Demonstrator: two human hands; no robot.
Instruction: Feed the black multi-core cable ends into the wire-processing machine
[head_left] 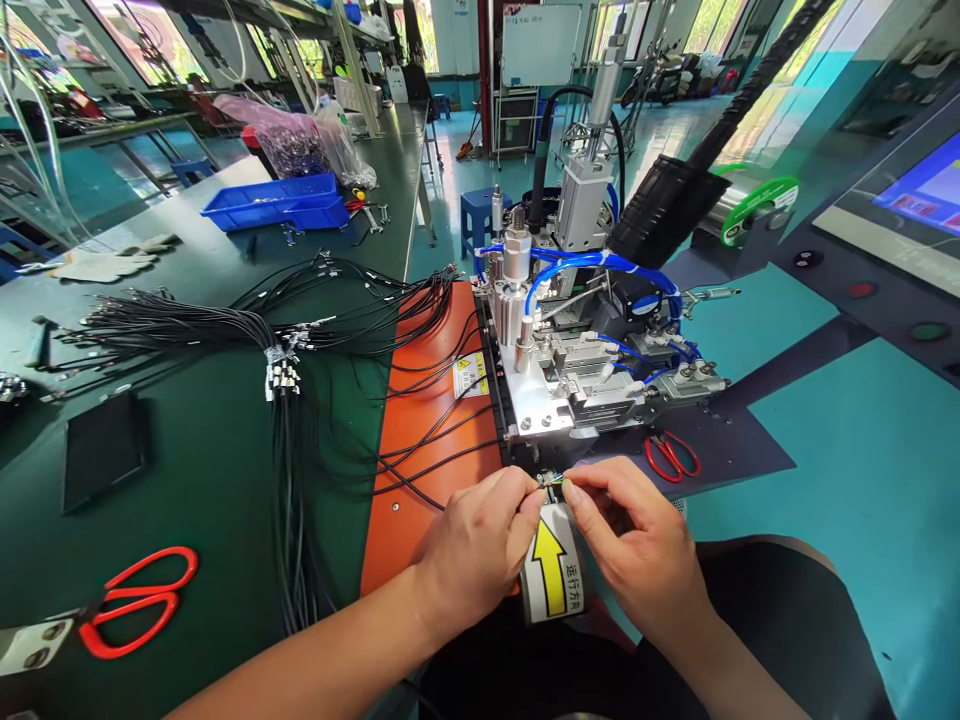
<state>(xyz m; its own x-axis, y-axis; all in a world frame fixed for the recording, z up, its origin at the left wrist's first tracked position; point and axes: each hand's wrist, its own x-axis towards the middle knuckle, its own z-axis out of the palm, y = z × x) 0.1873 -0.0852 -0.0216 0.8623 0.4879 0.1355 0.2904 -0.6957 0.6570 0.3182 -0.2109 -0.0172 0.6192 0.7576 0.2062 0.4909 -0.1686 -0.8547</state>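
My left hand (pixel 487 530) is closed in a pinch on a black cable's end, just in front of the machine (pixel 525 390). From that end fan out thin coloured wires (pixel 555 481), some of them yellow, green and blue. The fingertips of my right hand (pixel 637 530) pinch these wires from the other side. Below both hands is a white round part with a yellow arrow (pixel 550 570). Fingers cover most of the cable end, so its exact fit against the small metal part there is hidden.
Black cables (pixel 187 320) in bundles cover much of the green bench (pixel 225 520) and cross the orange plate (pixel 427 400). Red-handled scissors (pixel 142 600) lie front left, another red-handled pair (pixel 671 457) right of the machine. A blue tray (pixel 277 203) stands behind; a control panel (pixel 885 290) is right.
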